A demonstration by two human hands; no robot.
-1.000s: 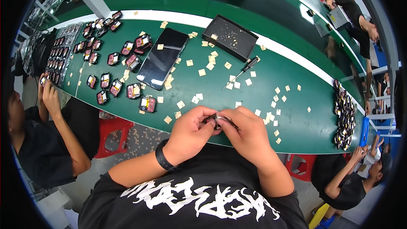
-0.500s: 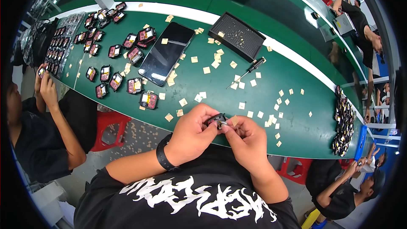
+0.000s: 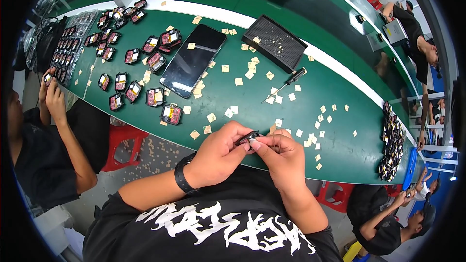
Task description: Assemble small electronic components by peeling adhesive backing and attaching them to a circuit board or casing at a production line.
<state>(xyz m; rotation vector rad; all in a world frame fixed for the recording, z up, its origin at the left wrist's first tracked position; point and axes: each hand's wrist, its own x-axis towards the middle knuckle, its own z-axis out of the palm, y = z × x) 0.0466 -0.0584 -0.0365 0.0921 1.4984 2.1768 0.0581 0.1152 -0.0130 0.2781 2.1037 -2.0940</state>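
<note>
Near the front edge of the bench, my left hand [image 3: 219, 149] grips a small black device housing [image 3: 246, 138] between thumb and fingers. My right hand [image 3: 281, 156] is closed at the housing's right side, its thumb pressed against the near face. A small tan paper square [image 3: 273, 129] shows just above the right fingers; whether they hold it is hard to tell. The inside of the housing is mostly hidden by my fingers. Left of my hands, the nearest open device [image 3: 171, 114] has a red circuit board in a black case.
On the green bench [image 3: 335, 82] lie a large black phone [image 3: 194, 60], a black tray [image 3: 275, 43] with tiny bits in it, a screwdriver [image 3: 286, 84] and scattered paper squares. Several open devices are at left, a heap of parts [image 3: 392, 143] at right. Co-workers sit on both sides.
My right thumb has come in over the housing, covering more of it. The tan square by the right fingers has shifted right and up. The housing stays in my left hand.
</note>
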